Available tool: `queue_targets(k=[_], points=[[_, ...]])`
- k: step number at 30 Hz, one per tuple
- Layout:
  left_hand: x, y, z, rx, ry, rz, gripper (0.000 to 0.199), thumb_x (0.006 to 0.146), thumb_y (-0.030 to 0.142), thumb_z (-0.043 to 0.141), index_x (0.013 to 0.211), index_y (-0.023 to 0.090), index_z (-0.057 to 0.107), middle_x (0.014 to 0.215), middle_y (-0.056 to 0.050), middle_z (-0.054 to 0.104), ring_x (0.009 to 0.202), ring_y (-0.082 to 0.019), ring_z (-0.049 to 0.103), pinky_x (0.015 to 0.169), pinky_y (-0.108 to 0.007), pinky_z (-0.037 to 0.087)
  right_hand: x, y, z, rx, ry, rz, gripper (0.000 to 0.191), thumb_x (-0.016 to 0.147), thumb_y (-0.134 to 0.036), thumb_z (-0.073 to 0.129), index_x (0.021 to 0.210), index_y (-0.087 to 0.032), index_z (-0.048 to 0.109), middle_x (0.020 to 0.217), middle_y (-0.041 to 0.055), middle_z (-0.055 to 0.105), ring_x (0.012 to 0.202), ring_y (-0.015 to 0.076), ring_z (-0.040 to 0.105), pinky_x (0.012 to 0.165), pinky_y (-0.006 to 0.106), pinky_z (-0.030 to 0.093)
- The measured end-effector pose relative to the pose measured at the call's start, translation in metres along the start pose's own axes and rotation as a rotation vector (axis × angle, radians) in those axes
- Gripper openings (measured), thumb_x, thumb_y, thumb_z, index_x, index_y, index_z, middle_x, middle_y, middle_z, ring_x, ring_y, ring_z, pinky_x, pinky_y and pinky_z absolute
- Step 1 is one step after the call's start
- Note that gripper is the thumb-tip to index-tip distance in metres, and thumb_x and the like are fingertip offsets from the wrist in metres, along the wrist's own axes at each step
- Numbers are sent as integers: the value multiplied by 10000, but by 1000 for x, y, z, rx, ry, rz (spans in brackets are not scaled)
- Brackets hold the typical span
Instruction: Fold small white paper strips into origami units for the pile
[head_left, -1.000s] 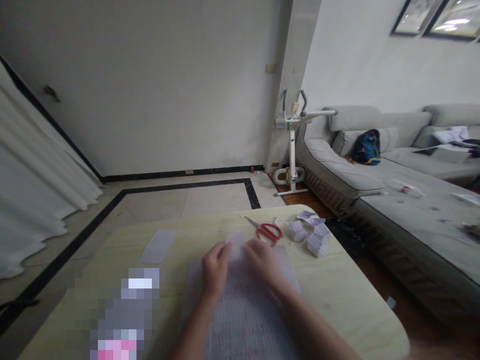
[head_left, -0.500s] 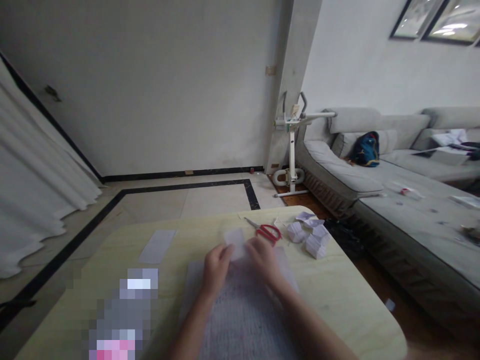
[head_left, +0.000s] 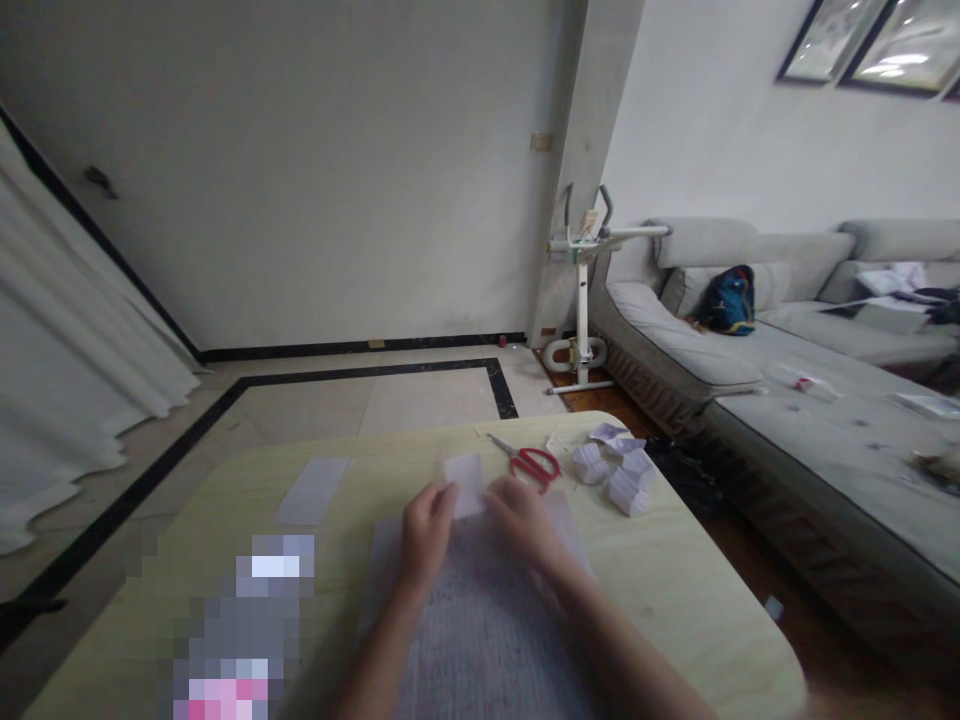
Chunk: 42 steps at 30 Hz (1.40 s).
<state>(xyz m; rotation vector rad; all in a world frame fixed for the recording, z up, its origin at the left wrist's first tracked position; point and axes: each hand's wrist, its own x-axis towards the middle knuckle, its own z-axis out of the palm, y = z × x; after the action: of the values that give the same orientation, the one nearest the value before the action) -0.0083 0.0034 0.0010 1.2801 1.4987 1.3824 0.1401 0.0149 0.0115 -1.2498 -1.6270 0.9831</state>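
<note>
A small white piece of paper [head_left: 466, 478] stands between my two hands. My left hand [head_left: 427, 535] is closed on its left edge, thumb on the near side. My right hand [head_left: 525, 520], slightly blurred, has its fingers curled at the paper's right edge and appears to pinch it. Beneath both hands lies a large sheet covered in handwriting [head_left: 480, 630]. Just beyond my right hand are scissors with red handles [head_left: 535, 466], their blades pointing up and left. Several folded paper pieces [head_left: 628, 482] sit to the right of the scissors.
A flat paper strip [head_left: 312, 490] lies at the left of the pale wooden table [head_left: 697, 600]. Nearer on that side, a pixelated patch hides an object. Beyond the table stand a white exercise machine [head_left: 583, 300] and a grey sofa [head_left: 817, 350].
Both hands and the small paper have shifted very little. The paper shows more clearly between the fingers, and the whole view has drifted slightly.
</note>
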Motion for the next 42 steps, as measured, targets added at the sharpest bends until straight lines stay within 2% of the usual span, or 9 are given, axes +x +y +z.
queue_targets(k=[3,6,12,17,24,27,33,39,42], points=[[0,1,0,-21,-10,-18,318,744,446,574,661,140,592,552,18,531,528,-124,473,497,-197,356,0,-2,-1,56,-42,36,144,796,-229,517,674,-162,555,631,2,559,593,127,511,539,230,389],[0,1,1,-48,-40,-46,310,733,440,584,681,135,602,575,16,541,548,-130,480,510,-200,362,0,-2,-2,110,-31,46,110,784,-238,533,714,-164,574,672,11,578,631,139,527,561,240,403],[-3,4,4,-80,-130,-48,267,751,391,578,646,146,563,559,38,467,543,-111,439,499,-187,341,0,2,-3,165,-25,65,233,818,-348,505,669,-172,532,627,-4,519,586,127,482,526,233,373],[-3,7,3,-98,-88,-25,262,750,371,579,611,152,544,558,44,448,553,-105,420,509,-182,335,-1,-3,-4,151,-78,71,248,806,-357,509,639,-175,494,581,-26,457,547,113,439,493,220,332],[-4,0,4,-76,-187,-30,274,777,383,550,649,142,578,586,32,493,571,-114,438,518,-193,340,0,4,-2,167,-34,105,299,798,-405,507,611,-181,437,564,-40,399,525,99,398,473,212,305],[-5,0,4,-96,-210,-42,281,793,391,532,679,140,588,606,27,513,584,-120,452,533,-199,352,1,9,-2,216,-53,134,324,787,-441,518,609,-184,436,549,-43,389,501,97,383,455,213,288],[-5,1,4,-76,-212,-37,278,794,392,538,711,136,608,631,16,532,608,-127,468,540,-201,352,2,8,-3,202,-28,121,330,780,-434,534,583,-184,446,530,-40,391,494,101,386,460,220,283],[-4,2,2,-58,-113,-35,277,787,383,547,653,143,586,589,27,496,574,-112,443,515,-190,334,3,8,-5,211,4,91,240,765,-390,565,682,-164,559,624,0,504,566,122,463,485,223,330],[-3,3,1,-96,-154,-74,274,773,392,560,667,142,596,594,21,508,565,-114,448,503,-193,332,3,8,-5,231,9,101,233,747,-381,589,680,-159,569,611,-5,502,556,119,464,493,226,337]])
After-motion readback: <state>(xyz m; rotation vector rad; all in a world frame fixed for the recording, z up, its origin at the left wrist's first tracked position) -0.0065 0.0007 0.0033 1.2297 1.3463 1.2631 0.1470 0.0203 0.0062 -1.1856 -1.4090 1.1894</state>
